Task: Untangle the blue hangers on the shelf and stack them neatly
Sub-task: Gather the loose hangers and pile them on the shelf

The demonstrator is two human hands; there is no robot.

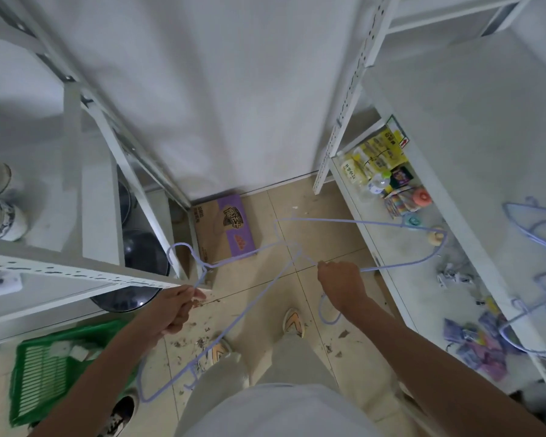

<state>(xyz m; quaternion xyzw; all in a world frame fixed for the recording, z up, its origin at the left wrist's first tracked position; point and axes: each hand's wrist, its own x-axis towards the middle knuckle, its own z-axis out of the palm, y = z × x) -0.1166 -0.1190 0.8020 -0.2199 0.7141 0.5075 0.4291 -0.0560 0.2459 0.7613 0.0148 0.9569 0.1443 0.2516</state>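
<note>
Two blue wire hangers are in my hands, held out over the tiled floor (344,234) between two white shelving units. Left arm: reaches forward from the lower left, forearm bare, wrist straight. Left hand (174,307): fingers curled closed, pinching the neck of the left hanger (227,329) just below its hook, which curves up past the edge of the left shelf (76,275); the hanger's long body slants down toward my left shoe (218,351). Right arm: comes in from the lower right, bent at the wrist, back of the hand up. Right hand (341,283): fingers closed in a pinch on the wire of the right hanger (401,228), whose frame spreads out to the right over the edge of the right shelf (423,294); its hook hangs just under my wrist. The two hangers cross each other between my hands; whether they are linked there I cannot tell. More blue hangers (536,279): lying on the right shelf, well apart from my hands, overlapping one another. Other items: small packets and colourful oddments on that shelf, a cardboard box (224,228) on the floor against the wall, a green crate (54,370) at lower left, debris scattered on the tiles.
</note>
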